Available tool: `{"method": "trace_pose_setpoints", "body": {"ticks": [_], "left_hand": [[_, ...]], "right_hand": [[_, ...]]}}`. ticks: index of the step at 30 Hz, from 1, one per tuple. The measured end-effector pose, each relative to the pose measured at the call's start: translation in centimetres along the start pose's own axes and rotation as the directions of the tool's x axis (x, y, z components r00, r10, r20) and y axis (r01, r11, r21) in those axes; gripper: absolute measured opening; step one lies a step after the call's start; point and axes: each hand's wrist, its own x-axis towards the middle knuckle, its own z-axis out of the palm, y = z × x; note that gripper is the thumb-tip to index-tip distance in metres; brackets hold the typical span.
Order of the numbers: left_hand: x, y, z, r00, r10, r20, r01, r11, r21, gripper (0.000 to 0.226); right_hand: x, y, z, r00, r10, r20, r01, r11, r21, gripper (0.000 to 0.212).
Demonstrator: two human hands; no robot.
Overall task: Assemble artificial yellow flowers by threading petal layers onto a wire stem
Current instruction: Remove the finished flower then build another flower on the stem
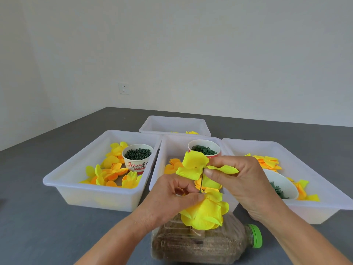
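A thin dark wire stem (201, 180) stands upright between my hands. My left hand (172, 197) pinches the stacked yellow petal layers (204, 213) at the stem's lower end, above a bottle lying on its side. My right hand (238, 180) pinches a loose yellow petal layer (194, 165) at the top of the stem, with the wire's tip at the layer's centre. Part of that layer spreads over my right fingers.
A sand-filled plastic bottle (206, 243) with a green cap lies in front of me on the grey table. Three white bins (63, 186) (162, 155) (324, 188) hold yellow and orange petals and paper cups (138, 155) of green parts. A fourth bin (174, 123) stands farther back.
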Motion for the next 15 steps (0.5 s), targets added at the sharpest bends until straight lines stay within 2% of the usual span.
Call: {"method": "trace_pose_setpoints", "body": {"ticks": [8, 12, 15], "left_hand": [[-0.09, 0.00, -0.02, 1.000, 0.010, 0.005, -0.010, 1.000, 0.003, 0.021], [-0.29, 0.26, -0.02, 1.000, 0.028, 0.015, -0.028, 1.000, -0.015, 0.032], [-0.34, 0.26, -0.04, 0.999, 0.040, 0.013, -0.040, 0.998, -0.050, 0.020]], "right_hand": [[-0.14, 0.42, 0.10, 0.995, -0.101, -0.023, 0.097, 0.987, -0.126, 0.035], [-0.40, 0.65, 0.12, 0.987, -0.159, -0.012, 0.155, 0.972, -0.175, 0.041], [-0.59, 0.85, 0.13, 0.985, -0.170, 0.001, 0.167, 0.968, -0.188, 0.041]]}}
